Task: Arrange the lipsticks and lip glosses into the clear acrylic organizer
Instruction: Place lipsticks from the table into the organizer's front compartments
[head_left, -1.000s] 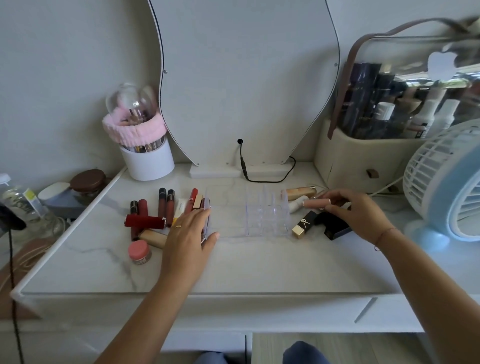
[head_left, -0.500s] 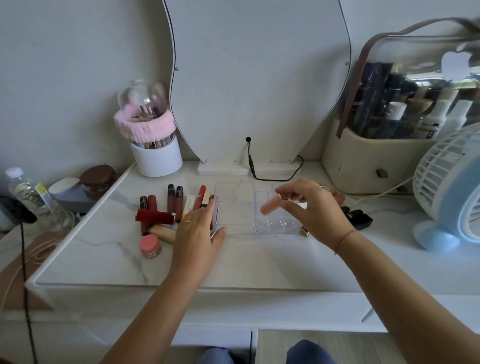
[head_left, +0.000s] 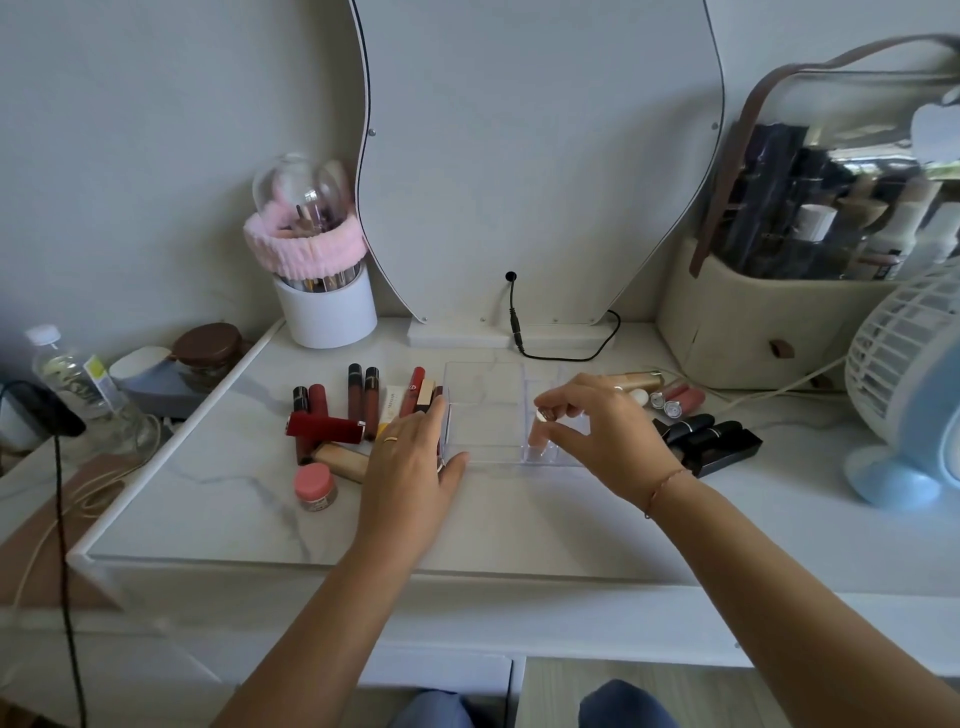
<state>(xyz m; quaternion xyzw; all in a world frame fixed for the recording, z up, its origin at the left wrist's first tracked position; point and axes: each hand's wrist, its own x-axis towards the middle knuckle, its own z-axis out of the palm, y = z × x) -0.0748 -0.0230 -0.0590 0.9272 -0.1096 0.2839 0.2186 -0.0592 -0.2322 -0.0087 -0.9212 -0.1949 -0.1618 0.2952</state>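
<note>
Soft, even daylight; faint shadows sit just under the fingers (head_left: 550, 410). Glare streaks the clear case (head_left: 852, 156) far right. Edges bow, corners look slightly smeared.

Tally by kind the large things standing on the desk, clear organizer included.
Mirror: 1
Brush cup: 1
Makeup bag: 1
Fan: 1
Organizer: 1
Total: 5
</note>
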